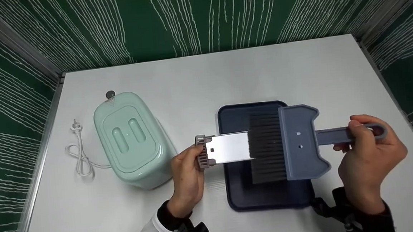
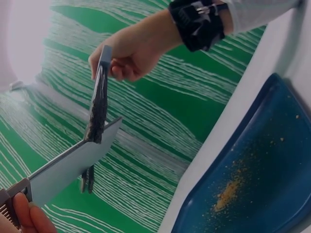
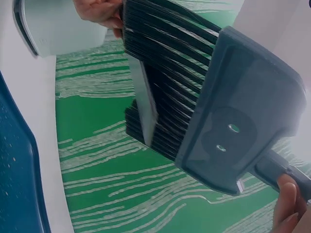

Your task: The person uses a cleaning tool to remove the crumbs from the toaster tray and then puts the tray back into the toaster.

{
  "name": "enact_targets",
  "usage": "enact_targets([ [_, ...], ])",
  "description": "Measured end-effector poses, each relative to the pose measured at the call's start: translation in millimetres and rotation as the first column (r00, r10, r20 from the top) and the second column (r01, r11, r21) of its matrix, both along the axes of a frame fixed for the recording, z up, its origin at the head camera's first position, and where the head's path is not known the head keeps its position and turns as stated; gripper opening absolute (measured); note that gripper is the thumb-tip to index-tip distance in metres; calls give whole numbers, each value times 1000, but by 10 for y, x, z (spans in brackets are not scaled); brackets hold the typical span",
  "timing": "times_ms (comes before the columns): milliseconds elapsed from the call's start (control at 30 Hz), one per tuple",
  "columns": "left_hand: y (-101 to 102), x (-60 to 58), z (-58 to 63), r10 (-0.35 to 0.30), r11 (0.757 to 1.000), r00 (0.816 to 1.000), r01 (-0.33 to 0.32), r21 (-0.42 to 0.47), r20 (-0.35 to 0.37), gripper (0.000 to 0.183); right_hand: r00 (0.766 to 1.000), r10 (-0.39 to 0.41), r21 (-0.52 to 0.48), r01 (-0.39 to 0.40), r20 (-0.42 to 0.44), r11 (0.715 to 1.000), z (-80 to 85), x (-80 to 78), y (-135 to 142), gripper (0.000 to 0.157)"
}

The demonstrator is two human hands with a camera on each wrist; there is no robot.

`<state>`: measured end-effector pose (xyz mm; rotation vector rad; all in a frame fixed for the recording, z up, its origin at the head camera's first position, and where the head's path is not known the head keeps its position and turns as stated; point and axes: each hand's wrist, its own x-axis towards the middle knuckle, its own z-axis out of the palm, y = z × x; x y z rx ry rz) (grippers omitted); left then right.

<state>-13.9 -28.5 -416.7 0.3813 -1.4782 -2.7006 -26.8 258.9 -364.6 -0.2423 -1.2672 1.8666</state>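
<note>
My left hand [image 1: 188,180] pinches the grey slotted end of a toaster crumb tray [image 1: 230,148], a flat shiny metal plate pointing right. In my right hand [image 1: 372,158] is the handle of a blue-grey hand brush [image 1: 303,142] with a cat-eared head. Its long black bristles [image 2: 98,111] lie across the far end of the plate, some hanging past either side in the wrist views. Both are held up over a dark blue tray [image 1: 241,200]. Yellowish crumbs [image 2: 227,195] are scattered on that tray in the left wrist view.
A mint-green toaster [image 1: 134,134] with a lid on top stands left of my left hand. Its white cord and plug [image 1: 81,156] lie coiled on the white table [image 1: 186,85]. Green, white-streaked walls [image 1: 204,19] rise around the table's back and sides.
</note>
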Motion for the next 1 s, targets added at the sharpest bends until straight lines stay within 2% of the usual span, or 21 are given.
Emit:
enact_targets([
  [200,5,0,-2,16,1000,1000,-16,12,-7,26,1000,-4,92,1,30,996,-4,1,125,15],
  [333,2,-4,-4,30,999,1000,-30,21,-8,26,999,-7,112,2,41,994,-1,7,189,16],
  [433,-9,-12,-1,32,999,999,-32,25,-12,26,999,-18,86,14,36,996,15,6,227,15],
  [533,-24,-16,9,33,999,999,-33,24,-16,26,999,-30,124,26,30,992,38,10,259,16],
  [700,-39,-18,15,30,999,999,-30,20,-25,27,999,-47,115,44,22,992,86,19,278,15],
  [1000,-36,-20,16,36,999,999,-35,35,-33,29,996,-86,65,85,13,994,136,36,306,14],
])
